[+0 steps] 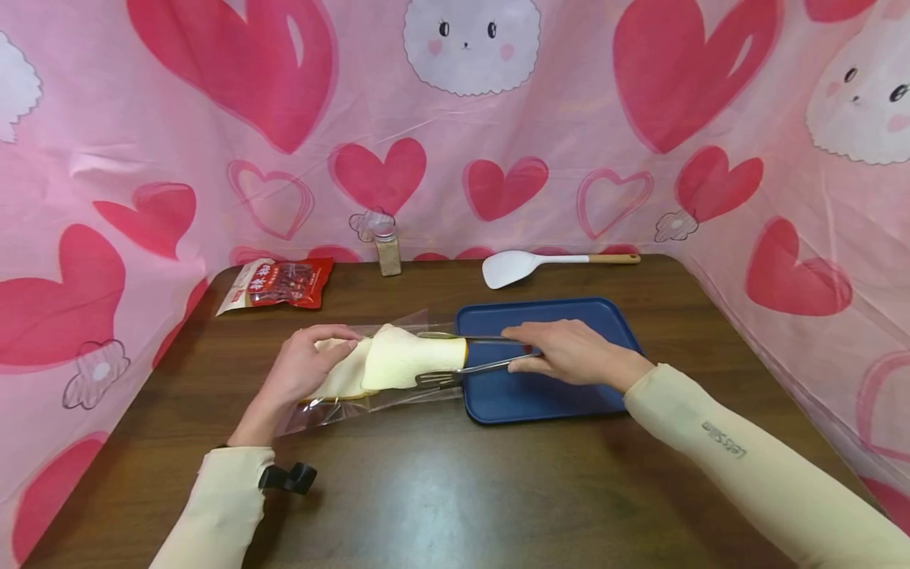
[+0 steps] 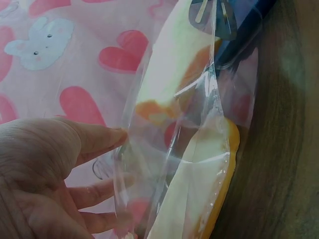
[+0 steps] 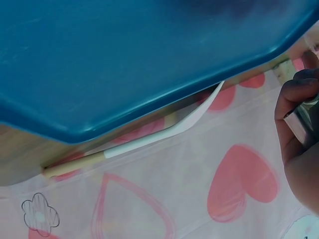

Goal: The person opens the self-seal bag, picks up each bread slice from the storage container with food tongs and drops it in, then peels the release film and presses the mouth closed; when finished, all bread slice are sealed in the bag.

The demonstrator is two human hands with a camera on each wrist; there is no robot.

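My left hand (image 1: pixel 309 363) holds the edge of a clear plastic bag (image 1: pixel 302 417), thumb and fingers at its side in the left wrist view. A bread slice (image 2: pixel 194 184) with a brown crust lies inside the bag. My right hand (image 1: pixel 569 352) grips metal tongs (image 1: pixel 498 364), whose slotted end (image 2: pixel 227 22) shows at the top of the left wrist view. Between the tongs' arms is another bread slice (image 1: pixel 408 356), bent and raised over the first one. Its right end overlaps the left edge of the blue tray (image 1: pixel 547 405) in the head view.
A red and white food packet (image 1: pixel 284 283) lies at the back left. Beside it stands a small glass jar (image 1: pixel 387 251). Behind the tray, a white spatula (image 1: pixel 513 267) with a wooden handle lies along the table's back edge. Heart-patterned pink cloth (image 1: pixel 441 118) surrounds the wooden table.
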